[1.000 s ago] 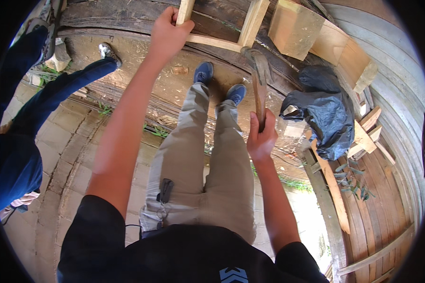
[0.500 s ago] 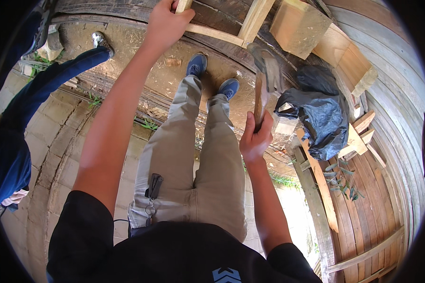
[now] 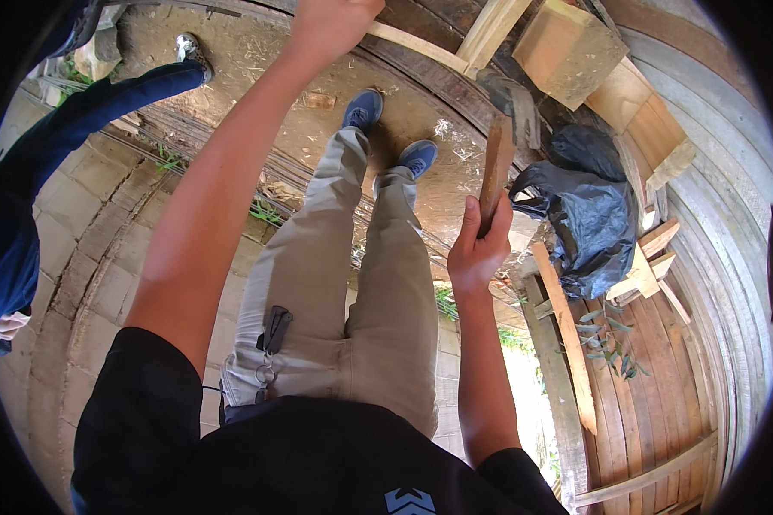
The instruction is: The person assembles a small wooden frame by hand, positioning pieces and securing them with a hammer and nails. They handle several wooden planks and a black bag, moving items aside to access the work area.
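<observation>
Item: right hand point(image 3: 477, 253). The fingers are wrapped tight about the lower end of a hammer handle point(image 3: 496, 172), a worn brown wooden shaft held near upright. The low grip is judged to give a long swing. The hammer head point(image 3: 514, 96), dark and blurred, is seen above the shaft, near the lumber at the top of the view.

Item: left hand point(image 3: 331, 21). It is raised to the top edge of the view and partly cut off there. It is laid against a pale wooden batten point(image 3: 425, 47), apparently to steady it; whether the fingers are closed round the batten cannot be told.

Item: pale wooden frame point(image 3: 489, 30). An upright piece is joined by the batten, and it is presumably held still so that it does not shift under a blow.

Item: wooden box point(image 3: 571, 47), light timber, just right of the frame.

Item: black plastic sheeting point(image 3: 588, 215), crumpled on the boards at the right, with offcuts point(image 3: 653, 262) beside it.

Item: the person's own legs in grey trousers and blue shoes point(image 3: 365, 107), planted on dusty ground.

Item: another person's leg in dark blue point(image 3: 86, 129), at the left, apart from the work.
</observation>
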Tool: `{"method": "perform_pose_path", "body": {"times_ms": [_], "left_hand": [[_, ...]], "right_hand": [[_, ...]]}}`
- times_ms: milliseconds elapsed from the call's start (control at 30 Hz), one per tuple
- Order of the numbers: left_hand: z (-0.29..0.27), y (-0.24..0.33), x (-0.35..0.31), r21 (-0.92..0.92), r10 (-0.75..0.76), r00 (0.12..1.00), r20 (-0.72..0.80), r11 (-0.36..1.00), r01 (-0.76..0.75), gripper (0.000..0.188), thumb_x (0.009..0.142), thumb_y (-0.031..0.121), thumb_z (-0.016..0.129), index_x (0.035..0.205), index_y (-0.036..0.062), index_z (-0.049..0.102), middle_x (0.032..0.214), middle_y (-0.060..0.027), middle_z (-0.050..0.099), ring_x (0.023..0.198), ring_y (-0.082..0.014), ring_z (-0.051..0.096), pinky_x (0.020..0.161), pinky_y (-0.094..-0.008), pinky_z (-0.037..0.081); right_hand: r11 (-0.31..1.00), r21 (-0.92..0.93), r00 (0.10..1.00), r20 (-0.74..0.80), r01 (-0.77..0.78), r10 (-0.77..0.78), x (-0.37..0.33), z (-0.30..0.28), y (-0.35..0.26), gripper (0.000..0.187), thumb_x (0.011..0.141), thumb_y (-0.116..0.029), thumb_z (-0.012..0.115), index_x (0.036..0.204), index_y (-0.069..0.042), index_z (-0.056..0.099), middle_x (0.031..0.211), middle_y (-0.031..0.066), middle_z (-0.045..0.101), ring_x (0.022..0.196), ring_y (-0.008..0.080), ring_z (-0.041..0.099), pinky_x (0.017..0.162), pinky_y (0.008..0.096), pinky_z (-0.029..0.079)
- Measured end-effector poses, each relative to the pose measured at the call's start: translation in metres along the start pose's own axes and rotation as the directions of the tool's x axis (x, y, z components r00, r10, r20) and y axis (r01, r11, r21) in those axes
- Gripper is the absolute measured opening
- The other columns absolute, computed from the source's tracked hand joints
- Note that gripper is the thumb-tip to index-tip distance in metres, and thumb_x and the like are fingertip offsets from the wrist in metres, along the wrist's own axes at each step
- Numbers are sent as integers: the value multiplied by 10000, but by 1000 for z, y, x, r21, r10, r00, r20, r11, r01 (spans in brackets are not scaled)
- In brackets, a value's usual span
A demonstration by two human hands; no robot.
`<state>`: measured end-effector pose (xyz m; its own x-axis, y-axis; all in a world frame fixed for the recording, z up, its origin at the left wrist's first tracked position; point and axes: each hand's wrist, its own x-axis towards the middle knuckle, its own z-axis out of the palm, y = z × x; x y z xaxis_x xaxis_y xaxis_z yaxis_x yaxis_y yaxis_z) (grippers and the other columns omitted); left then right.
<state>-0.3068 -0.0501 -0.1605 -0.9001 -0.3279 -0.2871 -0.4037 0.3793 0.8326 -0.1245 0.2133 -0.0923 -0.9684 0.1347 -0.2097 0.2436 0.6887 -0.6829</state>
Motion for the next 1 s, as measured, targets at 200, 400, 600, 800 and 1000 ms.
{"method": "perform_pose_path", "body": {"times_ms": [200,400,600,800,1000], "left_hand": [[-4,0,-3,-53,-9,1000,-2,999,9,176,771,114,613,839,-6,504,684,-117,509,638,-198,494,586,-371,422],[-8,2,-1,-43,-27,1000,16,999,28,180,774,115,611,846,-10,503,703,-133,517,645,-196,502,591,-369,423],[-9,11,2,230,2,998,65,973,-17,205,828,181,627,913,9,554,755,-71,570,694,-139,528,632,-323,441],[-17,-15,20,280,-86,960,268,960,8,458,794,385,665,1054,7,654,864,-172,676,793,-298,654,719,-384,490],[-9,18,9,512,-188,945,269,858,25,515,810,423,647,1089,-9,643,975,-237,679,941,-400,649,808,-434,485]], "right_hand": [[998,-70,1000,10,7,-6,1,1,-5,325,956,-154,612,1219,17,528,718,85,568,604,110,496,551,269,432],[999,-19,999,9,-41,41,1,3,-10,333,940,-138,622,1227,6,533,817,159,616,647,223,584,598,318,479],[996,5,995,37,-91,91,-1,-6,-7,324,928,-136,628,1210,-2,542,819,164,613,655,225,598,603,328,483],[954,183,944,-185,-238,271,-66,-36,42,213,922,-138,635,1051,16,566,772,113,565,661,129,524,593,312,448],[859,12,610,-699,-512,373,12,-148,76,360,817,-279,792,772,-6,561,801,118,529,683,251,507,636,374,421]]}}
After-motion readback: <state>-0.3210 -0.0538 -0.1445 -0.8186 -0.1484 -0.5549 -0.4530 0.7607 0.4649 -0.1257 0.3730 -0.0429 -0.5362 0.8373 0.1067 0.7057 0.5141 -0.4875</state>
